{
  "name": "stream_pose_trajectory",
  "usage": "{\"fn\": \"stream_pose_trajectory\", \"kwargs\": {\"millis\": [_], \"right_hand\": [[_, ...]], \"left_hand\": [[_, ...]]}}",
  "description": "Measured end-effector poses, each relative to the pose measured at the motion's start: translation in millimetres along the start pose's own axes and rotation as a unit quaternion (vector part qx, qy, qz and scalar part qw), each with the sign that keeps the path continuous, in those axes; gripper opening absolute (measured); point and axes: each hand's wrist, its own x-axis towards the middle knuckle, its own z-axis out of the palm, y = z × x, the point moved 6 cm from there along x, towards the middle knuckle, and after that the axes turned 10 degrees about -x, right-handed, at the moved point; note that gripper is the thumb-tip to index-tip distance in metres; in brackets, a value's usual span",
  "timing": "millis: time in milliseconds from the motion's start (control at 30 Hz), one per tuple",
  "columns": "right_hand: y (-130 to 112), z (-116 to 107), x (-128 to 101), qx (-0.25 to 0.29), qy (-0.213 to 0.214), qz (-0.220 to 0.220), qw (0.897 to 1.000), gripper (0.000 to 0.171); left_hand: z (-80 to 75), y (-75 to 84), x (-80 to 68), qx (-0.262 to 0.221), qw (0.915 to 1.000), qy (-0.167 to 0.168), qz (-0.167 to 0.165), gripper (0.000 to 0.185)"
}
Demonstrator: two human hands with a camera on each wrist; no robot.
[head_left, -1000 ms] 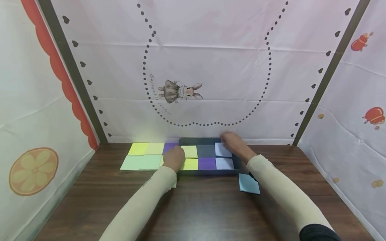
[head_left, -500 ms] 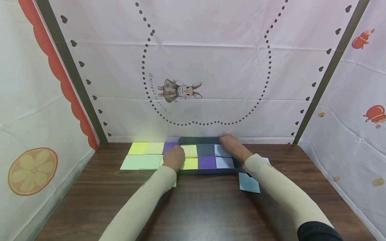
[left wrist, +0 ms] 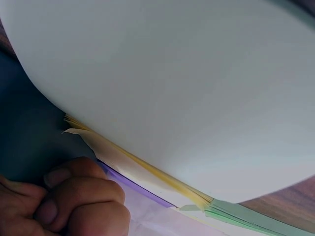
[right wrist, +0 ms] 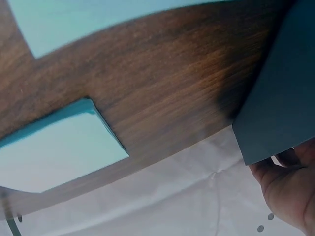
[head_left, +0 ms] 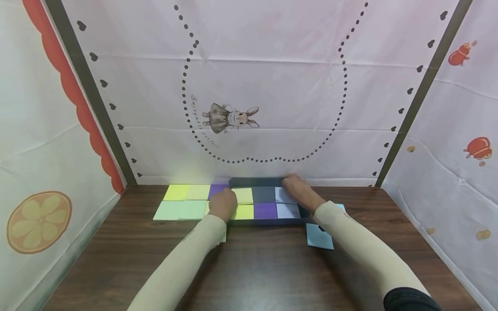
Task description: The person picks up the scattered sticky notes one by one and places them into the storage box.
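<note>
A shallow dark box [head_left: 272, 221] lies against the back wall, holding yellow [head_left: 244, 212], purple [head_left: 265, 211] and pale blue [head_left: 288, 211] square paper pads that look like sticky notes. One slot at the back shows bare floor. My left hand [head_left: 223, 204] is at the box's left end; the left wrist view shows its fingers [left wrist: 93, 201] curled at the dark wall, the contact partly hidden. At the back right corner my right hand [head_left: 298, 190] grips the box rim, fingers around the wall's edge in the right wrist view [right wrist: 288, 189].
Left of the box lie yellow [head_left: 176, 192], purple [head_left: 216, 189] and pale green [head_left: 180, 210] pads. A light blue pad [head_left: 319, 237] rests in front of the right forearm, another [head_left: 341, 207] behind it. The printed cloth [head_left: 272, 108] rises directly behind the box.
The right hand has shifted slightly down and left along the box's back right corner. Its forearm now uncovers part of a light blue pad. The left hand and box hold still.
</note>
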Motion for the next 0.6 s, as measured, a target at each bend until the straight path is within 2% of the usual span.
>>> {"fn": "stream_pose_trajectory", "kwargs": {"millis": [100,200,533,600], "right_hand": [[-19.5,-13.8,-22.3,0.039,0.003,0.007,0.999,0.042],[-21.4,-15.5,-26.0,0.059,0.011,0.006,0.998,0.045],[-21.1,-19.1,-27.0,0.071,-0.005,-0.006,0.997,0.050],[-22.9,-22.5,-27.8,0.029,-0.007,-0.020,0.999,0.046]], "left_hand": [[-1.1,0.8,-2.3,-0.002,1.0000,0.001,-0.001,0.043],[0.0,0.3,-1.0,-0.003,1.0000,-0.001,-0.003,0.046],[0.7,-1.3,-0.4,-0.003,1.0000,-0.004,-0.005,0.046],[0.9,-1.1,-0.2,-0.003,1.0000,-0.004,-0.005,0.043]]}}
